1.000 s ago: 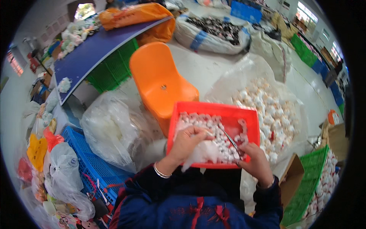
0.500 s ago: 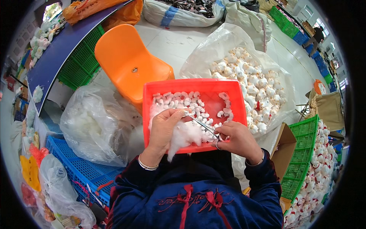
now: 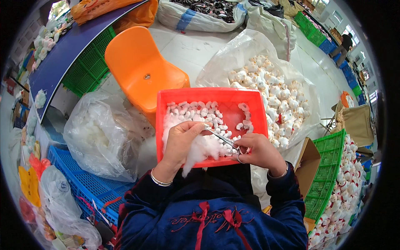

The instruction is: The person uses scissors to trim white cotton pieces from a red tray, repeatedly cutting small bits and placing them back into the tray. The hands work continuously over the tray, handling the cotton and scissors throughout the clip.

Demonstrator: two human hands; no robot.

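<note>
My right hand (image 3: 262, 153) grips slim silver forceps (image 3: 223, 138) by the finger rings, their tip pointing left. At that tip my left hand (image 3: 180, 141) pinches a small white fabric piece (image 3: 206, 127), mostly hidden by the fingers. Both hands are over a red plastic tray (image 3: 212, 93). Loose white stuffing (image 3: 201, 149) lies at the tray's near left and hangs over its front edge, beside my left wrist. Several small, curved white stuffed pieces (image 3: 196, 111) fill the tray's left and middle, with a short row of them along the right.
An orange chair (image 3: 143, 77) stands beyond the tray. To the right is a clear bag of white stuffed toy parts (image 3: 275, 98); at left, a bag of stuffing (image 3: 102, 137) and a blue crate (image 3: 83, 179). A green crate (image 3: 327, 175) stands at the right.
The pinched piece and forceps tip have shifted very slightly down, with both hands keeping their grips. The whole view has moved a little.
</note>
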